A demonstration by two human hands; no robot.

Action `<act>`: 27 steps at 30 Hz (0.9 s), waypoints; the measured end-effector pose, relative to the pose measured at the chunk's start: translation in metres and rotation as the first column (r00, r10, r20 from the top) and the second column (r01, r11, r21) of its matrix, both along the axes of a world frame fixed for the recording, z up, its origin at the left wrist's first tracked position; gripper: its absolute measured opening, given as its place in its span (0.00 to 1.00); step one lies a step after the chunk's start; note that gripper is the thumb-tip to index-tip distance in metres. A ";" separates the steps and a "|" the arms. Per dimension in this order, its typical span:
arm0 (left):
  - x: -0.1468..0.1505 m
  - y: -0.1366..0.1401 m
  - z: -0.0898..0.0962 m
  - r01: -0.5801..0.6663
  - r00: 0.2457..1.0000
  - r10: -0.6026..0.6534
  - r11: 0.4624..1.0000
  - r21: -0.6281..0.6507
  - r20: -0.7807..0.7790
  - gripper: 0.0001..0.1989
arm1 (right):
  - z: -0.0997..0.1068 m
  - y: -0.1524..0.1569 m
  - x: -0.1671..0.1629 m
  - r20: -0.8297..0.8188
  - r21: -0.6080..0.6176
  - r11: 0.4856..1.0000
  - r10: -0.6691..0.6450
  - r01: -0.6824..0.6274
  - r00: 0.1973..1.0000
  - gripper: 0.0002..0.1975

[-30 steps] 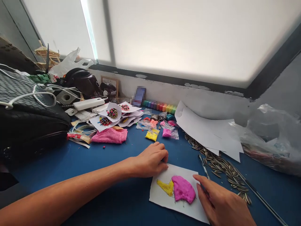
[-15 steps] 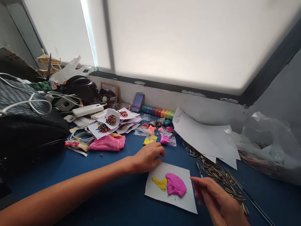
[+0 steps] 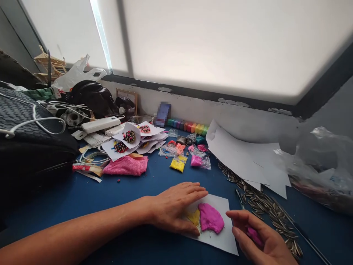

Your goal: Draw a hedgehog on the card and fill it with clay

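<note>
A white paper square (image 3: 220, 243) lies on the blue table, bearing a flattened magenta clay shape (image 3: 211, 219) and a smaller yellow clay shape (image 3: 195, 217) over pencil lines. My left hand (image 3: 176, 206) rests with fingers stretched out on the paper's left part, covering much of the yellow shape. Just off the right edge of the paper is my right hand (image 3: 264, 239). Its thumb and forefinger are apart, while the other fingers curl round a lump of magenta clay (image 3: 254, 235).
Sunflower seeds (image 3: 264, 208) and a thin metal tool (image 3: 300, 232) lie at right, below white sheets (image 3: 245, 154). Behind are bags of yellow clay (image 3: 178, 163) and magenta clay (image 3: 197, 161). A pink cloth (image 3: 125, 165), decorated papers (image 3: 129, 138) and a black bag (image 3: 35, 147) occupy the left.
My left hand has come down from the yellow clay bag onto the paper, its fingers spreading over the yellow shape. In my right hand thumb and forefinger have parted, showing the magenta lump.
</note>
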State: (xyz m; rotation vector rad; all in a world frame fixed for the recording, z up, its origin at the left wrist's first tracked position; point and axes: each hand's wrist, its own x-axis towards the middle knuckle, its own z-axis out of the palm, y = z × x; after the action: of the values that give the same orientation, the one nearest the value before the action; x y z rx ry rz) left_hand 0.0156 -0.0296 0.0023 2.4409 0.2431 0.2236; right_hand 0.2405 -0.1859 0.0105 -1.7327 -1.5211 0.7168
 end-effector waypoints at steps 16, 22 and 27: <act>0.000 0.003 -0.007 0.045 0.999 -0.045 0.996 0.074 -0.006 0.43 | 0.004 0.023 -0.029 0.448 0.086 0.982 0.112 -0.167 0.887 0.13; -0.001 0.009 -0.007 0.065 0.998 -0.065 0.998 0.016 0.019 0.43 | -0.008 0.029 -0.037 0.701 0.258 0.913 0.048 -0.316 0.711 0.11; -0.003 0.014 -0.006 0.091 0.996 -0.091 0.996 -0.015 0.016 0.43 | -0.010 0.029 -0.037 0.743 0.295 0.873 0.045 -0.387 0.668 0.12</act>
State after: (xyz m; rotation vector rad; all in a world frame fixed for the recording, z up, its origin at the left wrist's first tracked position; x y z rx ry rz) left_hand 0.0121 -0.0154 -0.0038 2.4272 0.1261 0.1999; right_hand 0.2037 -0.1574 0.0002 -1.5440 -2.2447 -0.2829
